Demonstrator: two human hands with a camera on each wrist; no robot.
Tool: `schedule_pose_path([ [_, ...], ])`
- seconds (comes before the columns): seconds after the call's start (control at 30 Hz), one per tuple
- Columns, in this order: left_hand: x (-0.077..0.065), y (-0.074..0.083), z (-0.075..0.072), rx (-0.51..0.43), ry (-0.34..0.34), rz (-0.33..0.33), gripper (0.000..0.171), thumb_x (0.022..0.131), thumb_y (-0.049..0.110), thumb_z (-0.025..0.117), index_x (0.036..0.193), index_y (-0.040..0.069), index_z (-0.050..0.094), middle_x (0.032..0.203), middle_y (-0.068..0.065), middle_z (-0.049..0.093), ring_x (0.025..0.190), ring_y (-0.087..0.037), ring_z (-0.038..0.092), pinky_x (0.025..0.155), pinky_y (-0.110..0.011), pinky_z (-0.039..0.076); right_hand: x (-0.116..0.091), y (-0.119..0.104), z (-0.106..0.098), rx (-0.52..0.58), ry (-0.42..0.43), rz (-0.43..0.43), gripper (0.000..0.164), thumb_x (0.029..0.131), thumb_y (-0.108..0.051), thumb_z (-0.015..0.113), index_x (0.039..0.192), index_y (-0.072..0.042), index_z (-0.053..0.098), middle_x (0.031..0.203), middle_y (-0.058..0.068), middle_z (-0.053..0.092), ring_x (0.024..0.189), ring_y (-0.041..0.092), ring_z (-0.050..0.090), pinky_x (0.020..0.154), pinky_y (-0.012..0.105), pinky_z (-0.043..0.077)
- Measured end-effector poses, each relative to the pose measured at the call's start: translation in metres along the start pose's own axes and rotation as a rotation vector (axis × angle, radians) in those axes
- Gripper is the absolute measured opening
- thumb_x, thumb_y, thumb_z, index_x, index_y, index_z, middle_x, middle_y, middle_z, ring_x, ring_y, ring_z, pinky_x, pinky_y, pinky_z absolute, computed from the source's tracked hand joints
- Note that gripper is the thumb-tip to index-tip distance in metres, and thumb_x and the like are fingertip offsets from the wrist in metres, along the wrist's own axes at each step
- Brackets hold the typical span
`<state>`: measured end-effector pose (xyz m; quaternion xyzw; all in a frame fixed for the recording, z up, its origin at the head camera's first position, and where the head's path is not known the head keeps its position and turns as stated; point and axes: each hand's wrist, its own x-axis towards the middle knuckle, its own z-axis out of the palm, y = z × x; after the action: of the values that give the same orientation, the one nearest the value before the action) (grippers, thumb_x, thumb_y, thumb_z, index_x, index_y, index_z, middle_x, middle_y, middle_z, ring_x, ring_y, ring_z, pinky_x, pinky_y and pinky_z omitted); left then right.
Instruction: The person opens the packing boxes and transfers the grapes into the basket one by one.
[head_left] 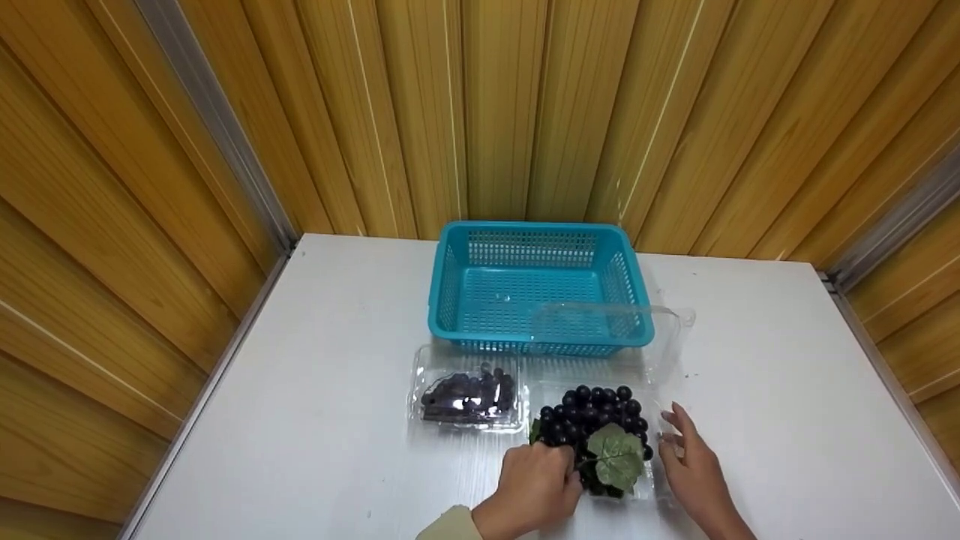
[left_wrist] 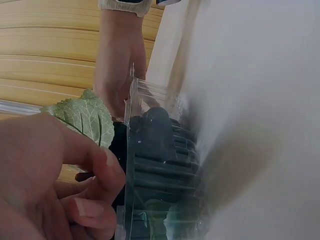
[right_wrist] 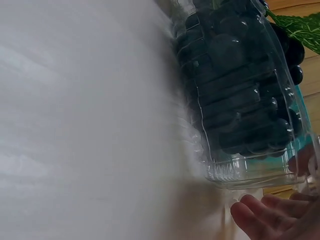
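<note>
A bunch of dark grapes [head_left: 596, 411] with green leaves lies in an open clear plastic container [right_wrist: 235, 170]. My left hand [head_left: 534, 480] is over the near left side of the bunch, fingers curled. In the left wrist view this hand [left_wrist: 60, 185] pinches a dark stem [left_wrist: 84, 176] beside a leaf [left_wrist: 87, 120]. My right hand [head_left: 697, 472] is at the container's right side, its fingers [right_wrist: 270, 212] extended and loosely bent by the wall. Whether they touch the wall is hard to tell. The raised clear lid [head_left: 664, 337] leans toward the basket.
A blue-green plastic basket [head_left: 541, 345] stands behind the container. To the left sits a closed clear container [head_left: 418, 382] with dark grapes inside. The white table [head_left: 315, 420] meets wood-patterned walls [head_left: 495, 112] at the back and sides.
</note>
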<state>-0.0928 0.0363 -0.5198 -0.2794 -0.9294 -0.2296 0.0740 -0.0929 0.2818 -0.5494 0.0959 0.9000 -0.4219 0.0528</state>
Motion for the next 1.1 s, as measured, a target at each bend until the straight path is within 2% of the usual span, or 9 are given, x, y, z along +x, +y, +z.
schedule_pose_path([
  [0.23, 0.002, 0.000, -0.002, -0.042, -0.013, 0.003, 0.032, 0.077, 0.015, 0.061, 0.056, 0.022, 0.037, 0.045, 0.014, 0.023, 0.039, 0.001, 0.022, 0.037, -0.020, 0.019, -0.001, 0.002, 0.005, 0.011, -0.013, -0.015, 0.063, 0.101, -0.010, 0.041, 0.154, -0.002, 0.008, 0.151, 0.023, 0.034, 0.126, 0.039, 0.050, 0.101, 0.048, 0.046],
  [0.33, 0.003, 0.000, -0.003, -0.057, -0.005, 0.000, 0.030, 0.077, 0.015, 0.061, 0.056, 0.022, 0.041, 0.045, 0.014, 0.027, 0.039, 0.001, 0.024, 0.037, -0.019, 0.020, -0.002, 0.002, 0.006, -0.008, -0.004, -0.051, 0.064, 0.099, -0.003, 0.041, 0.153, 0.001, 0.007, 0.151, 0.025, 0.034, 0.125, 0.040, 0.052, 0.101, 0.047, 0.045],
  [0.5, 0.006, 0.000, -0.006, -0.088, 0.007, 0.003, 0.024, 0.079, 0.015, 0.061, 0.060, 0.022, 0.049, 0.045, 0.014, 0.033, 0.039, 0.002, 0.025, 0.038, -0.017, 0.020, 0.000, 0.001, 0.006, -0.047, -0.009, -0.102, 0.065, 0.095, 0.006, 0.035, 0.152, 0.006, 0.004, 0.154, 0.027, 0.027, 0.132, 0.042, 0.045, 0.107, 0.046, 0.037],
  [0.6, 0.008, 0.000, -0.008, -0.083, 0.016, 0.013, 0.021, 0.081, 0.016, 0.061, 0.062, 0.022, 0.053, 0.045, 0.014, 0.037, 0.040, 0.004, 0.026, 0.039, -0.016, 0.021, 0.000, 0.001, 0.006, -0.043, -0.025, -0.092, 0.065, 0.097, 0.006, 0.035, 0.152, 0.005, 0.001, 0.155, 0.026, 0.024, 0.136, 0.040, 0.040, 0.107, 0.042, 0.034],
  [0.77, 0.012, -0.001, -0.013, -0.092, 0.023, 0.041, 0.020, 0.086, 0.019, 0.062, 0.066, 0.020, 0.059, 0.046, 0.013, 0.042, 0.040, 0.005, 0.026, 0.039, -0.014, 0.021, 0.000, 0.000, 0.007, -0.013, -0.024, -0.078, 0.066, 0.097, 0.008, 0.038, 0.152, 0.005, 0.002, 0.155, 0.026, 0.024, 0.136, 0.039, 0.040, 0.105, 0.038, 0.037],
  [1.1, 0.025, 0.000, -0.029, -0.136, -0.029, 0.068, 0.018, 0.095, 0.023, 0.058, 0.079, 0.017, 0.062, 0.051, 0.011, 0.048, 0.041, 0.005, 0.029, 0.038, -0.013, 0.023, 0.000, -0.001, 0.006, 0.034, -0.021, -0.038, 0.066, 0.096, 0.010, 0.036, 0.153, 0.003, 0.003, 0.154, 0.026, 0.027, 0.136, 0.039, 0.041, 0.105, 0.038, 0.039],
])
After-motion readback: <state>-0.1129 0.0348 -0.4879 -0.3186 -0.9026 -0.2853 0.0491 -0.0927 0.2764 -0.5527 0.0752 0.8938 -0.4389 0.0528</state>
